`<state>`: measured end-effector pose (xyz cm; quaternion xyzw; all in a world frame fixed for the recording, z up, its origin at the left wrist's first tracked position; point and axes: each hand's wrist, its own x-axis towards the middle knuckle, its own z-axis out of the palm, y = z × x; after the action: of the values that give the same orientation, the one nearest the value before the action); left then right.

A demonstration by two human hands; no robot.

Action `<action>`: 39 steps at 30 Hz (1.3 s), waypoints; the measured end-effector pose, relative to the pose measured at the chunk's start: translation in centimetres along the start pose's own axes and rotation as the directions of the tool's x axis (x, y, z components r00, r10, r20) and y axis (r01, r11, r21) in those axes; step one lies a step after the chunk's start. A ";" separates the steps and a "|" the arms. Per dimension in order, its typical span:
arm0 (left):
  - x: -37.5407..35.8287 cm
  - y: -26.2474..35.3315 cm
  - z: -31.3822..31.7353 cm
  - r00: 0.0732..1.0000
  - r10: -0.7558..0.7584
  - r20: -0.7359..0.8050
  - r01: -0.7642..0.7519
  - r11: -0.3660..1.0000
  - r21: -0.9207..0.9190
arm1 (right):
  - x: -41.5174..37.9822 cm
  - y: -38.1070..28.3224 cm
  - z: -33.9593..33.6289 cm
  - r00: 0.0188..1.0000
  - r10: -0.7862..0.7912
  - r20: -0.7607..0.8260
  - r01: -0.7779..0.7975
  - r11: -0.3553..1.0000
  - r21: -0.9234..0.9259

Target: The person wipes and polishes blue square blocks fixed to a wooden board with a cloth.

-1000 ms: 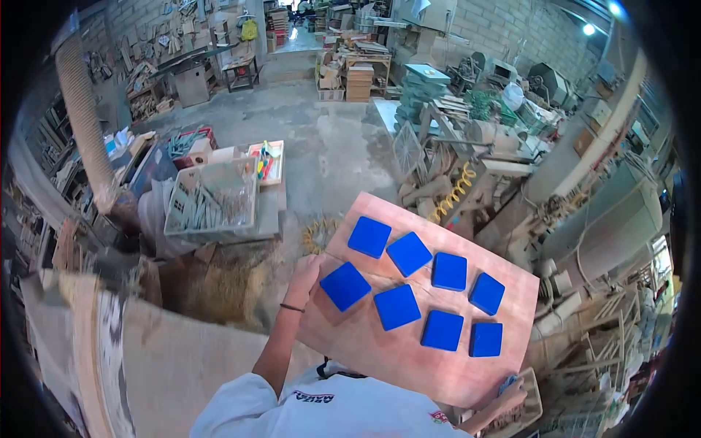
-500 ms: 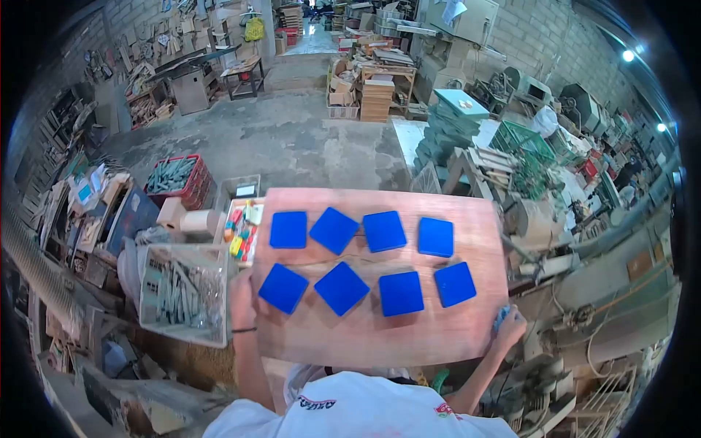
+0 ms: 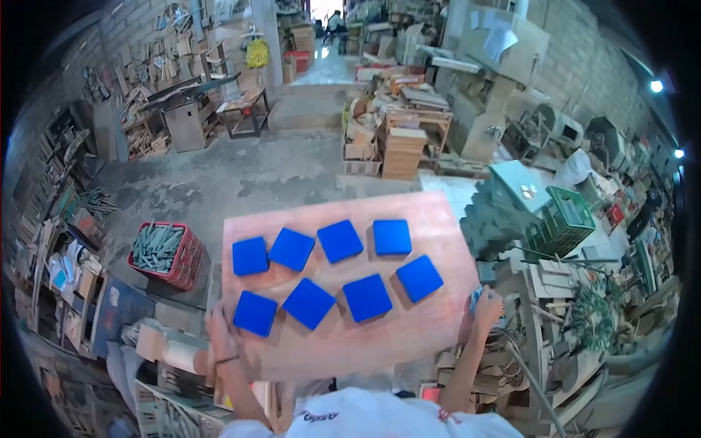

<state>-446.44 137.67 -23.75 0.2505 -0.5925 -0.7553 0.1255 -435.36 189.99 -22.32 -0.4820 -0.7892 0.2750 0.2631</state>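
Left hand point(image 3: 219, 326) grips the wooden board point(image 3: 350, 343) at its 8 o'clock edge, fingers clamped; board carried level at chest height so the eight blue tiles point(image 3: 309, 302) lie flat. Right hand point(image 3: 485, 305) grasps the 3 o'clock edge, fingers curled.

A red crate point(image 3: 169, 257) filled with grey-green pieces is seen on the concrete floor point(image 3: 241, 175). A green crate point(image 3: 564, 219) is seen at right. Stacked wooden boards point(image 3: 403, 152) are seen further back.
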 end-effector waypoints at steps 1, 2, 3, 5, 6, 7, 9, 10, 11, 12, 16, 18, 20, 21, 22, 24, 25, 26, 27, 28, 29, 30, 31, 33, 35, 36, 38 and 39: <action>1.6 2.0 3.4 0.997 0.005 -0.079 -0.008 0.999 -0.034 | 2.1 -1.8 1.9 1.000 0.021 -0.002 -0.021 1.000 -0.001; 3.3 3.2 6.3 0.987 0.011 -0.158 -0.024 0.996 -0.084 | 3.6 -4.1 3.0 1.000 0.023 0.018 -0.022 1.000 -0.020; 9.2 1.3 5.2 0.998 0.006 0.060 -0.011 0.997 0.073 | 5.3 -6.9 4.3 0.999 0.043 -0.016 -0.043 0.999 -0.016; 13.2 2.1 9.7 0.998 -0.002 0.055 0.001 1.000 0.015 | 8.5 -10.1 8.9 0.990 0.039 -0.134 -0.038 0.999 0.011; 15.5 2.3 12.2 0.999 -0.016 0.051 0.018 0.999 -0.036 | 10.7 -12.1 11.4 0.992 0.032 -0.124 -0.031 0.999 0.012; 18.0 2.4 14.3 0.999 -0.017 0.036 0.018 0.999 -0.032 | 12.5 -14.5 13.4 0.994 0.045 -0.100 -0.043 0.999 0.014; 23.8 2.3 18.9 0.999 0.036 0.040 -0.036 0.999 -0.008 | 16.7 -18.7 18.7 0.995 0.031 -0.091 -0.034 0.999 -0.032; 26.8 2.0 21.0 0.999 0.041 0.036 -0.041 0.999 -0.012 | 18.7 -20.7 21.6 0.996 0.027 -0.089 -0.029 0.999 -0.027; 30.0 1.6 22.9 0.998 0.054 -0.029 -0.053 0.998 0.029 | 20.5 -22.7 24.5 0.995 0.007 -0.101 -0.009 1.000 -0.015; 33.9 1.1 25.8 0.993 0.067 -0.094 -0.061 0.996 0.064 | 23.4 -25.1 27.9 0.993 -0.016 -0.116 0.015 1.000 -0.003; 44.9 3.0 34.1 0.991 0.124 0.052 -0.126 0.992 0.026 | 32.4 -34.7 40.2 0.985 -0.083 -0.150 0.083 0.997 -0.002; 48.5 6.0 38.4 0.995 0.076 -0.062 -0.075 0.997 0.012 | 35.4 -40.8 43.5 0.998 -0.058 0.035 0.056 0.998 0.043; 53.6 7.2 41.5 0.991 0.092 -0.100 -0.093 0.996 0.004 | 38.9 -46.1 48.4 0.997 -0.034 0.062 0.034 0.999 0.005; 56.8 7.5 43.5 0.984 0.127 -0.127 -0.131 0.991 -0.021 | 40.3 -48.9 51.1 0.998 -0.044 0.052 0.043 0.999 0.025; 59.9 8.1 45.5 0.984 0.121 -0.130 -0.125 0.992 -0.023 | 41.8 -51.5 54.0 0.998 -0.051 0.042 0.049 0.998 0.046; 65.9 9.4 48.8 0.997 0.078 -0.020 -0.078 0.997 0.000 | 45.1 -55.0 60.3 0.995 -0.056 0.087 0.052 0.998 0.042; 68.5 9.5 50.1 0.989 0.053 -0.137 -0.058 0.998 -0.033 | 45.7 -56.4 62.6 0.996 -0.067 0.057 0.066 0.998 0.025; 72.1 9.6 52.8 0.989 0.049 -0.138 -0.053 0.998 -0.024 | 47.0 -58.3 66.1 0.997 -0.075 0.029 0.075 0.997 0.009; 75.6 10.0 55.3 0.986 0.083 -0.145 -0.084 0.996 0.000 | 48.5 -59.9 69.4 0.997 -0.063 0.038 0.063 0.998 0.003; 79.4 10.6 57.5 0.982 0.116 -0.147 -0.113 0.993 0.027 | 50.2 -61.4 72.4 0.999 -0.005 0.044 0.005 1.000 -0.007; 83.6 11.1 59.5 0.983 0.116 -0.140 -0.111 0.993 0.041 | 51.5 -63.2 75.3 0.998 0.053 0.046 -0.053 0.999 -0.012; 88.3 11.2 61.9 0.990 0.099 -0.101 -0.095 0.995 0.042 | 52.7 -65.3 78.2 0.997 0.065 0.041 -0.064 0.998 -0.006; 91.9 11.5 64.3 0.995 0.066 -0.070 -0.063 0.997 0.042 | 53.9 -67.0 80.1 0.999 0.029 -0.019 -0.029 1.000 -0.007; 97.1 13.6 69.7 0.999 0.038 -0.010 -0.038 0.999 0.018 | 56.1 -70.8 81.3 0.997 -0.015 -0.080 0.012 0.999 -0.038; 103.3 14.4 74.6 0.998 0.046 0.051 -0.045 0.999 -0.009 | 58.2 -76.5 83.8 0.996 0.023 -0.087 -0.024 1.000 -0.005; 107.2 13.9 76.8 0.996 0.029 0.087 -0.031 0.999 0.022 | 60.0 -78.0 86.4 0.995 0.031 -0.090 -0.030 0.999 0.010; 113.4 13.6 81.5 0.991 0.021 0.133 -0.028 0.998 0.057 | 63.1 -79.7 90.6 0.998 0.055 -0.018 -0.055 0.998 0.009; 115.0 13.7 83.6 0.996 0.030 0.085 -0.035 0.998 0.059 | 64.2 -80.8 92.6 0.998 0.065 0.004 -0.065 0.998 0.012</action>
<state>-588.91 147.60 -22.63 0.2126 -0.6237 -0.7448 0.1054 -573.62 200.33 -22.87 -0.5052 -0.7720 0.2889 0.2555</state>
